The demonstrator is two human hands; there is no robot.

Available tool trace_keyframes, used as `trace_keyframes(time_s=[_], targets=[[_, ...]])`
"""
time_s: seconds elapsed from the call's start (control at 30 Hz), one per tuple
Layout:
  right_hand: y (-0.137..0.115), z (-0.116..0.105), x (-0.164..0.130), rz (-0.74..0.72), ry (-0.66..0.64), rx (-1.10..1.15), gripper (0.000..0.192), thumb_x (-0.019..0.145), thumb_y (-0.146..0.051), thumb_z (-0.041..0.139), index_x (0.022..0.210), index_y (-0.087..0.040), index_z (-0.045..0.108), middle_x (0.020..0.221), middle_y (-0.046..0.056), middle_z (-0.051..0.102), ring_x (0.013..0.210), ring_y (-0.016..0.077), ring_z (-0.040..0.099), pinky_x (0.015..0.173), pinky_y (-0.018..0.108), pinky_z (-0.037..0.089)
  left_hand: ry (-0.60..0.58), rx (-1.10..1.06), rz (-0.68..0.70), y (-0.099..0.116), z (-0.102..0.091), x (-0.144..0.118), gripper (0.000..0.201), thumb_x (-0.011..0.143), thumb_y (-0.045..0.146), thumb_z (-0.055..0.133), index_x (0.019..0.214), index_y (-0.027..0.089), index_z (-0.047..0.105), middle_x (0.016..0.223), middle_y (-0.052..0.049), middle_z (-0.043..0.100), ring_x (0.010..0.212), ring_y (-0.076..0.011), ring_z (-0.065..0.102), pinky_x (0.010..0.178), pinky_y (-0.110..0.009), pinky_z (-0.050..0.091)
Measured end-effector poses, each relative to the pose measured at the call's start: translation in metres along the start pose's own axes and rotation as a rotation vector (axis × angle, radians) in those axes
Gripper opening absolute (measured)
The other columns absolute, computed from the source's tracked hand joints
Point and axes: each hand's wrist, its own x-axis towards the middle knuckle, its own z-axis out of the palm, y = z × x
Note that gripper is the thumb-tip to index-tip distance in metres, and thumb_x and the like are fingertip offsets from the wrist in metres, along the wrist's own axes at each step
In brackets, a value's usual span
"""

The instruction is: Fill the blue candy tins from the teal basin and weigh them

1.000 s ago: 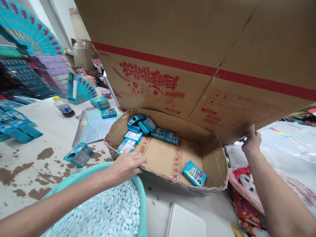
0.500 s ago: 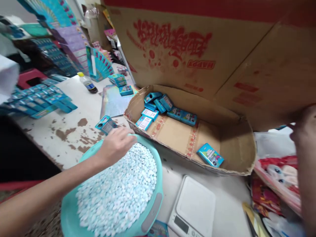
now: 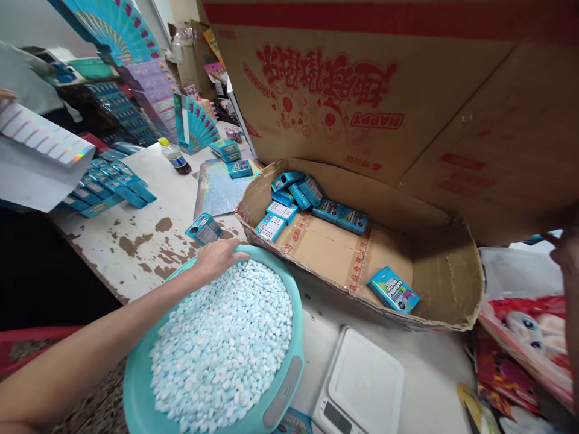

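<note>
A white worktop (image 3: 149,181) with brown patches of worn paint fills the middle of the frame. On it sit a teal basin (image 3: 280,386) at lower centre, a white scale (image 3: 362,386), a shallow cardboard tray (image 3: 447,289), a holographic sheet (image 3: 219,190), a small bottle (image 3: 175,158) and rows of blue packets (image 3: 111,184) at left.

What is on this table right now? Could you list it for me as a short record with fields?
left hand: rests on the far rim of the teal basin
basin contents: small pale blue and white pellets
right hand: at the frame edge, under the big cardboard flap; grip unclear
cardboard tray: holds several small blue boxes
loose blue box: on the table beside the basin
scale: white, in front of the tray
bottle: on the table, far left
</note>
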Motion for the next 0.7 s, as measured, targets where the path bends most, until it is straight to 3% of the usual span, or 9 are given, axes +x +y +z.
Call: trace_keyframes(time_s=[0.1,0.2,0.37,0.5,0.7], targets=[[-0.003,0.001,-0.005,-0.072,-0.007,-0.011,0.094,0.045,-0.099,0.046,0.103,-0.026,0.05,0.144,0.015,0.047,0.129,0.0352,0.05,0.098,0.075,0.036,0.007,-0.023,0.008,0.002,-0.003,0.001,0.048,0.085,0.063,0.046,0.104,0.023,0.063,0.101,-0.013,0.072,0.099,-0.033,0.066,0.072,-0.033,0.044],[-0.007,0.001,-0.01,-0.078,-0.028,-0.013,0.093,0.042,-0.098,0.049,0.099,-0.025,0.05,0.143,0.015,0.049,0.129,0.0365,0.05,0.098,0.075,0.036,-0.003,-0.035,0.032,0.007,-0.005,0.008,0.047,0.085,0.062,0.045,0.106,0.023,0.063,0.103,-0.013,0.072,0.1,-0.0318,0.066,0.072,-0.032,0.044],[-0.01,-0.003,-0.014,-0.058,-0.047,-0.03,0.086,0.049,-0.095,0.053,0.102,-0.027,0.05,0.145,0.012,0.048,0.131,0.0355,0.05,0.097,0.073,0.039,-0.011,-0.051,0.042,0.014,-0.01,0.018,0.051,0.083,0.063,0.048,0.109,0.023,0.063,0.107,-0.014,0.072,0.104,-0.0329,0.065,0.073,-0.033,0.044],[-0.012,-0.004,-0.014,-0.032,-0.035,-0.042,0.07,0.06,-0.088,0.056,0.096,-0.028,0.05,0.143,0.009,0.049,0.128,0.0319,0.053,0.093,0.07,0.043,-0.002,-0.087,0.044,0.015,-0.01,0.016,0.047,0.084,0.061,0.048,0.107,0.023,0.062,0.104,-0.012,0.072,0.102,-0.0315,0.065,0.073,-0.032,0.044],[-0.017,-0.006,-0.01,0.057,0.053,-0.034,0.047,0.075,-0.07,0.056,0.078,-0.026,0.041,0.109,0.006,0.059,0.11,0.0284,0.061,0.091,0.065,0.044,0.04,-0.109,0.038,0.014,-0.004,0.009,0.048,0.085,0.062,0.044,0.106,0.023,0.059,0.105,-0.012,0.072,0.1,-0.0314,0.066,0.07,-0.031,0.043]])
